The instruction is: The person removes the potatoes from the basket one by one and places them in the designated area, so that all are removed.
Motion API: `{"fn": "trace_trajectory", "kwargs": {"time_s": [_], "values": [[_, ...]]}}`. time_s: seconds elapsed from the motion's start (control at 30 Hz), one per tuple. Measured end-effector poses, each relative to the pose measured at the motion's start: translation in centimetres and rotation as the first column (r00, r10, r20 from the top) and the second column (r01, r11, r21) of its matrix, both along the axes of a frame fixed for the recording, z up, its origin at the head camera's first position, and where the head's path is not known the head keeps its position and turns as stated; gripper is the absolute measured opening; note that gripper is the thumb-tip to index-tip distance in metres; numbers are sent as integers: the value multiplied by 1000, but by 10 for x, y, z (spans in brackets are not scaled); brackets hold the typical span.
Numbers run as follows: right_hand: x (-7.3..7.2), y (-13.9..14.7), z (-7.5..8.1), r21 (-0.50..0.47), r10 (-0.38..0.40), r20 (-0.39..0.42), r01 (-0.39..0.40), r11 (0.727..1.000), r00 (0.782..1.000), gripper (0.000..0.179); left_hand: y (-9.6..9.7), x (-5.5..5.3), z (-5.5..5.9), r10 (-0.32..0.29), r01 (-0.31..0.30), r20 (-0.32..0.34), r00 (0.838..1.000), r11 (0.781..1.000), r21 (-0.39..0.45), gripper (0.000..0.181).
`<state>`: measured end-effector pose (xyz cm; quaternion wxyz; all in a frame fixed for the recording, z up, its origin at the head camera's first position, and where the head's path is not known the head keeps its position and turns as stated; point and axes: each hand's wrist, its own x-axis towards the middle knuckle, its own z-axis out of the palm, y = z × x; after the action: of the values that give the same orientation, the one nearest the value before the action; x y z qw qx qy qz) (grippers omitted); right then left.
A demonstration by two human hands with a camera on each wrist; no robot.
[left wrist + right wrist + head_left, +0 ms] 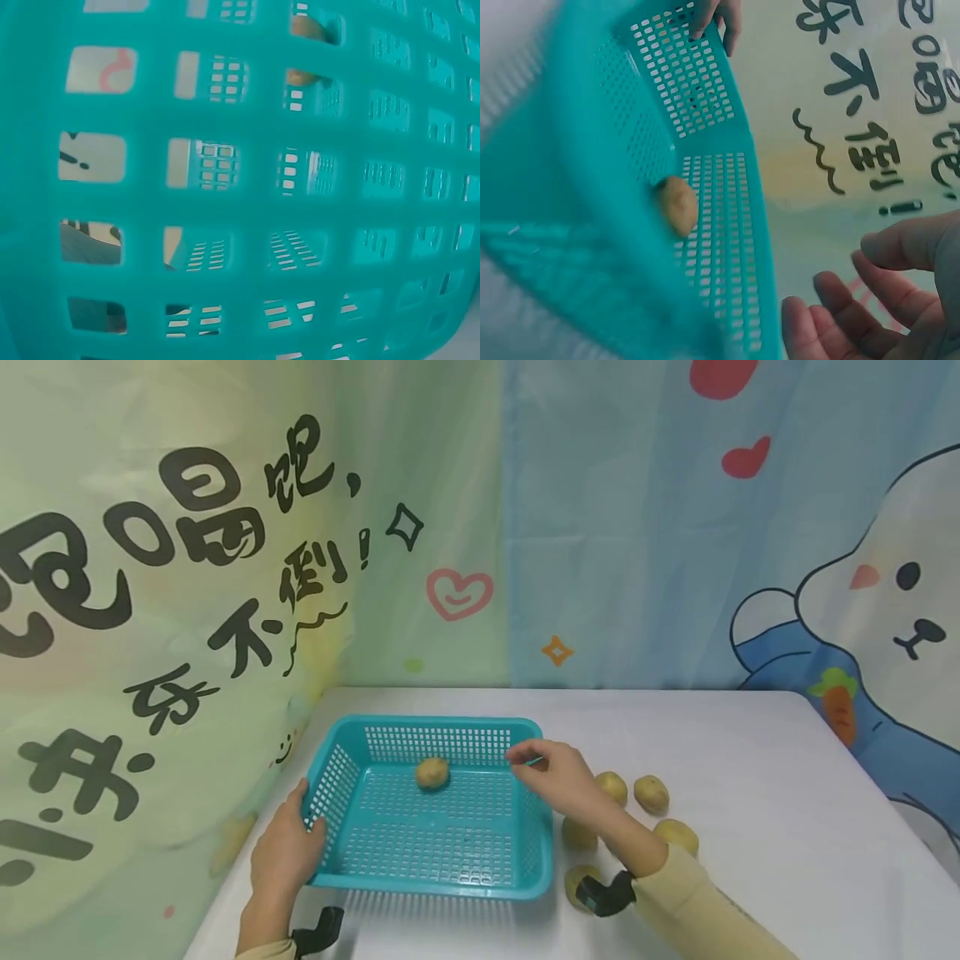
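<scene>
A turquoise plastic basket [427, 890] with perforated walls stands on the table. One potato [432, 773] lies inside it, toward the back wall; the right wrist view shows this potato [678, 208] too. My left hand [288, 847] grips the basket's left side, thumb over the rim. Above the right rim hovers my right hand [555, 772], fingers loosely bent and nothing between them. Close by the basket's right side lie several more potatoes [652, 795], partly hidden by my right forearm. Basket wall [255, 202] fills the left wrist view.
The white table [765, 793] extends to the right of the potatoes. Behind it hangs a printed curtain [600, 527] with hearts and a cartoon bear, and lettering covers the left part. A dark wrist camera [606, 893] sits on my right sleeve.
</scene>
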<state>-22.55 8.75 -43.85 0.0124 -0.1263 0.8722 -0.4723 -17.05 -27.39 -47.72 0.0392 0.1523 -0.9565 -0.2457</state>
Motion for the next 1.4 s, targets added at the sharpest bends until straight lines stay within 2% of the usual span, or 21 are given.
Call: {"fn": "trace_trajectory", "kwargs": {"time_s": [0.1, 0.23, 0.37, 0.53, 0.6, 0.8, 0.9, 1.03, 1.2, 1.4], "values": [[-10, -18, 7, 5, 64, -15, -64, 998, 998, 19, 1, 1, -2, 3, -3, -7, 1000, 1000, 4, 67], [-23, -42, 8, 38, 145, -33, -144, 989, 989, 18, 0, 2, -4, 15, -15, -29, 999, 1000, -5, 66], [-37, -65, 0, 92, 208, -37, -204, 975, 977, 22, -1, 2, -5, 20, -21, -39, 999, 1000, -11, 66], [-53, -86, -14, 173, 286, -106, -266, 948, 952, 25, 0, 1, -5, 28, -28, -32, 999, 1000, -9, 66], [-59, -90, -19, 201, 291, -122, -263, 944, 949, 25, 3, 0, -5, 24, -25, -33, 999, 1000, -5, 66], [-73, -93, -26, 210, 257, -106, -231, 950, 961, 26, 11, -6, -9, 23, -23, -42, 999, 1000, 5, 65], [-76, -98, -28, 215, 262, -62, -244, 946, 963, 30, 12, -6, -10, 35, -35, -49, 998, 999, 0, 65], [-78, -110, -32, 270, 312, -19, -295, 916, 950, 37, 10, -5, -9, 45, -46, -52, 998, 999, -5, 65], [-75, -125, -42, 317, 387, -34, -357, 878, 921, 45, 5, -4, -7, 48, -49, -53, 997, 999, -18, 66], [-71, -130, -53, 382, 391, -45, -346, 857, 919, 43, 2, -3, -6, 45, -45, -34, 998, 999, -8, 66]]}}
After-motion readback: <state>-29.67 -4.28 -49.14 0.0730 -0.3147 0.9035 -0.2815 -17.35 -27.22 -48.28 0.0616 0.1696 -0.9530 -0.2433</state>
